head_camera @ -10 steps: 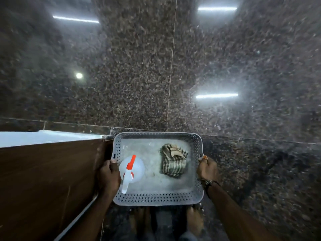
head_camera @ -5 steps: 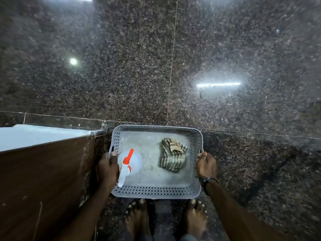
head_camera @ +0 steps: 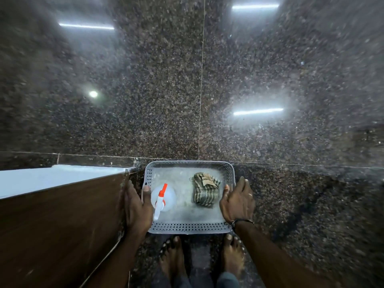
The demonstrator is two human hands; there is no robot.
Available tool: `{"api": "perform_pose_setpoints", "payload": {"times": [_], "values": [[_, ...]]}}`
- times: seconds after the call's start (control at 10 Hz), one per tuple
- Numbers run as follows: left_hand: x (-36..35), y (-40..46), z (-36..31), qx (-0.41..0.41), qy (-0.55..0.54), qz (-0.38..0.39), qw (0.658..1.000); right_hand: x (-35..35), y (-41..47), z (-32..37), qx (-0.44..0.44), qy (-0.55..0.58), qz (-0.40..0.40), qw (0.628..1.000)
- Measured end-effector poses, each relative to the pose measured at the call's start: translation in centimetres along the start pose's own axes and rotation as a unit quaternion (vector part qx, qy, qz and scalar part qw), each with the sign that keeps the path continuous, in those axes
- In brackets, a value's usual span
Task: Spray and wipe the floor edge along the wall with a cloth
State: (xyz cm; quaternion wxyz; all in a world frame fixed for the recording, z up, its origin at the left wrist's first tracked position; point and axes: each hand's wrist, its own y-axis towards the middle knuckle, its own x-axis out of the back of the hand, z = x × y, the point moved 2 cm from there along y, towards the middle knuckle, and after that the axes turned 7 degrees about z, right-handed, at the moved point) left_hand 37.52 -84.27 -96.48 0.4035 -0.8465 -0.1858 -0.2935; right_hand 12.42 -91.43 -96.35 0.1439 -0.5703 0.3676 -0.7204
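A grey perforated plastic basket point(head_camera: 187, 228) rests on the dark speckled granite floor point(head_camera: 166, 90) in front of my bare feet. Inside it, a clear spray bottle point(head_camera: 168, 196) with an orange-and-white trigger head lies at the left, and a folded striped cloth point(head_camera: 205, 191) lies at the right. My left hand point(head_camera: 137, 206) is at the basket's left rim with its fingers stretched out and its thumb by the rim. Beside the right rim, my right hand point(head_camera: 236, 202) has its fingers spread and grips nothing.
A brown wooden wall panel point(head_camera: 62, 225) with a white top point(head_camera: 52, 177) stands close on the left and meets the floor beside the basket. My feet point(head_camera: 172, 258) stand just behind the basket. Ceiling lights reflect off the polished floor.
Both hands gripped the basket's rims before; now their fingers have opened and the basket sits on the floor. The view has shifted slightly.
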Motion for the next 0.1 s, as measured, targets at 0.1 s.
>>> {"api": "perform_pose_setpoints", "payload": {"times": [0.1], "values": [[3.18,-3.74,-4.46,-0.084,0.051,0.041,0.994,4.69,-4.32,1.86,0.058,-0.017,0.024,0.998]]}}
